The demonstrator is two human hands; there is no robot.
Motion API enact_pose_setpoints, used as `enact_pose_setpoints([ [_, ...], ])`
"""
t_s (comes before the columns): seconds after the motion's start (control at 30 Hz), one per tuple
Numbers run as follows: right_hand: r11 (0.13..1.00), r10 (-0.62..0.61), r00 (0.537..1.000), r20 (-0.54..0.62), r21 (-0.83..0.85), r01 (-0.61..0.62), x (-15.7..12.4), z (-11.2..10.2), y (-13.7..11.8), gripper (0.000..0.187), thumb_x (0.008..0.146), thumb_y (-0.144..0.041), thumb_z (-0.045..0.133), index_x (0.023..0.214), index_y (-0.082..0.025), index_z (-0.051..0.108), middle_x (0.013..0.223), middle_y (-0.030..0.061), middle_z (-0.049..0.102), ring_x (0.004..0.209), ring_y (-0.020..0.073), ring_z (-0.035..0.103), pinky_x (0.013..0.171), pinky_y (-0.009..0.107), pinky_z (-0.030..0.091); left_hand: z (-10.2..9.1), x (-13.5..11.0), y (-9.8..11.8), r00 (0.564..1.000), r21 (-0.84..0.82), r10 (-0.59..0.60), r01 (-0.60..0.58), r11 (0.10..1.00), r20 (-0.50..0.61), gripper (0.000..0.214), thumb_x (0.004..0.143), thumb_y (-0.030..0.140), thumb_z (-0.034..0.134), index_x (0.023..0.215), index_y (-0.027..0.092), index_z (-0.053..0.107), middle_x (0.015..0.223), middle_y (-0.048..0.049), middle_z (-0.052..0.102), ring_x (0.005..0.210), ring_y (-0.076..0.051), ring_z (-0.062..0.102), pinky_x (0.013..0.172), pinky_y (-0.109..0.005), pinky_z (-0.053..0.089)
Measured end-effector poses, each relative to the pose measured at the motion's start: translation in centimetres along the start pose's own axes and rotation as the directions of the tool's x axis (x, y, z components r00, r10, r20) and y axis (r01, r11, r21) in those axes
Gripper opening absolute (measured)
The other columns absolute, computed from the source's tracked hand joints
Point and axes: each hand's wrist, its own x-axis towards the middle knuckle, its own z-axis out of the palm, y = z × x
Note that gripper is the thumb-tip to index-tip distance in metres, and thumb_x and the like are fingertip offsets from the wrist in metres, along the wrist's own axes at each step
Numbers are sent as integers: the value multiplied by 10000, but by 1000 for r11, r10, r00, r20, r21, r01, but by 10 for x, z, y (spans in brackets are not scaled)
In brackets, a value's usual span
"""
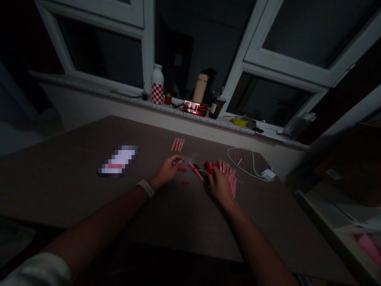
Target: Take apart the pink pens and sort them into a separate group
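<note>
"Where were the two grips?"

"Over the counter, fairly close together. The left grip, with a watch on its wrist, had its fingers curled, but I couldn't tell whether they held anything. The right grip was curled over a clump of red pieces. I couldn't tell whether it had clamped them or was only resting on them."

"And the pink sticks?"

"Most lay in a loose heap just beside the right grip, on its far side. A small bunch of pink sticks lay side by side beyond the left grip, well apart from the heap. A single pink stick lay between the grips, and two short red bits lay just ahead of the left grip."

"So how far along were they?"

"Only that small bunch lay neatly, while the heap remained much the larger share."

"What else was nearby?"

"A white charger with its cable lay past the right grip. Left of the left grip was a blurred patch too smeared to name. Far beyond both grips, a checked bottle stood on the window sill."
</note>
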Motion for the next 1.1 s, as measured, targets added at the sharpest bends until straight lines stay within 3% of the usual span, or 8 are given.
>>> enact_pose_setpoints([
  [0.17,996,16,997,-80,85,-9,0,2,4,164,925,-275,458,918,-197,601,922,67,690,831,213,626,731,283,436,1,0,2,1000,-25,-7,8,1000,10,243,897,326,489,993,149,625,886,-37,643,791,-162,582,733,-289,479],
  [0.57,998,31,994,-101,61,-25,1,3,4,195,927,-312,448,902,-195,602,900,69,685,808,222,615,726,290,421,0,0,2,999,-60,-35,35,998,0,249,894,331,494,1003,151,628,765,-8,600,665,-137,539,606,-248,440],
  [0.8,997,29,995,-96,67,-23,0,3,1,163,922,-291,464,904,-204,601,885,61,691,807,218,621,704,278,415,-1,-1,5,1000,-47,3,-2,999,15,238,882,325,509,985,156,641,887,-39,654,798,-166,593,720,-275,478],
  [1.1,997,-10,994,-110,80,18,0,6,2,171,910,-277,481,932,-187,625,925,73,696,840,215,627,755,285,431,0,-1,8,1000,-80,-17,19,997,22,216,853,318,551,962,162,654,903,-52,682,790,-175,615,738,-313,522],
])
